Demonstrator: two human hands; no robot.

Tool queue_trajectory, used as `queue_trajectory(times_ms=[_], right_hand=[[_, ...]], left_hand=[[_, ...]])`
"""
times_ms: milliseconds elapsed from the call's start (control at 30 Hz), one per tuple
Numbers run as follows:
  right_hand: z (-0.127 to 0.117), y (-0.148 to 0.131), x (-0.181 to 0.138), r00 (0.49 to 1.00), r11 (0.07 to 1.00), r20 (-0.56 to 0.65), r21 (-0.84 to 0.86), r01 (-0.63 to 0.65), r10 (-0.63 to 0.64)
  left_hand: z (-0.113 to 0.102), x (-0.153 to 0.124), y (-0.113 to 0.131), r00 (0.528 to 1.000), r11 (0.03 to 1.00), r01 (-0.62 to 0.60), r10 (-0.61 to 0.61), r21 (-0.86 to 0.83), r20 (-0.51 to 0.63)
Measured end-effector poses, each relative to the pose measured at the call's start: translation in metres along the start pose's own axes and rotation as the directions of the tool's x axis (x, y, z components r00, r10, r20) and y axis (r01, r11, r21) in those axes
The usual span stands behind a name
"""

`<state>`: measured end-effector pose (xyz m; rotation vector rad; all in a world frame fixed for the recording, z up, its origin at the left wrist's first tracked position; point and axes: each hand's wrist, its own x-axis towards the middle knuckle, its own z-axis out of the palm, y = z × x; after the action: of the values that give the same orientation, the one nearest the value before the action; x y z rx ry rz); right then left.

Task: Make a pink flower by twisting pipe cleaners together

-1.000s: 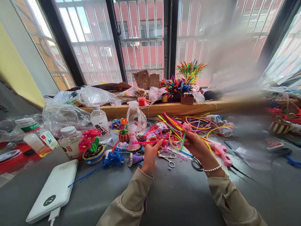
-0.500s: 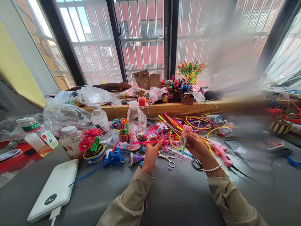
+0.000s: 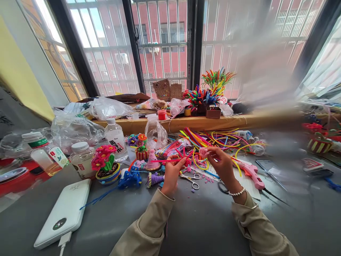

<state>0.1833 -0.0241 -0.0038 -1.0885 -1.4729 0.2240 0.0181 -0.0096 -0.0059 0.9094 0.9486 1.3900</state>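
Note:
My left hand (image 3: 172, 175) pinches several pink pipe cleaners (image 3: 167, 160) that stick out to the left and up over the grey table (image 3: 202, 224). My right hand (image 3: 221, 164) is closed on a small pink pipe-cleaner flower (image 3: 203, 152) with a green stem, tilted toward the left hand. Both hands hover just in front of a loose heap of coloured pipe cleaners (image 3: 213, 138). Small scissors (image 3: 192, 180) lie on the table between and below the hands.
A pink glue gun (image 3: 249, 173) lies right of my right hand. Finished pipe-cleaner flower pots (image 3: 106, 168), a purple cone (image 3: 152, 179), water bottles (image 3: 115, 138), plastic bags and a white power bank (image 3: 65, 212) crowd the left. A wooden ledge (image 3: 234, 121) holds more craft pieces.
My right hand has swung the pink flower from upright to leaning left, closer to the left hand's pink pipe cleaners. The left hand has barely moved.

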Motion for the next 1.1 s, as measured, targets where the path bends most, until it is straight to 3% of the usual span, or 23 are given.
queue_trajectory(times_ms=[133, 333, 600, 933, 1100], right_hand=[[0.002, 0.007, -0.002, 0.998, 0.997, 0.008, 0.036, -0.064, 0.064], [0.001, 0.001, -0.001, 1.0, 1.0, 0.004, 0.018, 0.024, -0.024], [0.003, 0.01, -0.003, 0.998, 0.998, -0.003, 0.029, -0.058, 0.058], [0.003, 0.008, -0.003, 0.998, 0.998, 0.038, 0.022, -0.055, 0.054], [0.004, 0.006, -0.002, 0.999, 0.998, -0.003, -0.051, -0.049, 0.048]], left_hand=[[0.0, 0.0, -0.001, 1.0, 1.0, -0.003, 0.003, -0.019, 0.01], [0.0, 0.0, 0.0, 1.0, 1.0, 0.006, -0.006, 0.008, -0.021], [-0.001, 0.0, -0.001, 1.0, 1.0, -0.003, 0.003, 0.015, -0.005], [0.0, 0.0, -0.001, 1.0, 0.999, -0.003, 0.003, 0.038, 0.008], [-0.001, -0.001, 0.0, 1.0, 0.999, -0.004, 0.003, 0.04, 0.024]])
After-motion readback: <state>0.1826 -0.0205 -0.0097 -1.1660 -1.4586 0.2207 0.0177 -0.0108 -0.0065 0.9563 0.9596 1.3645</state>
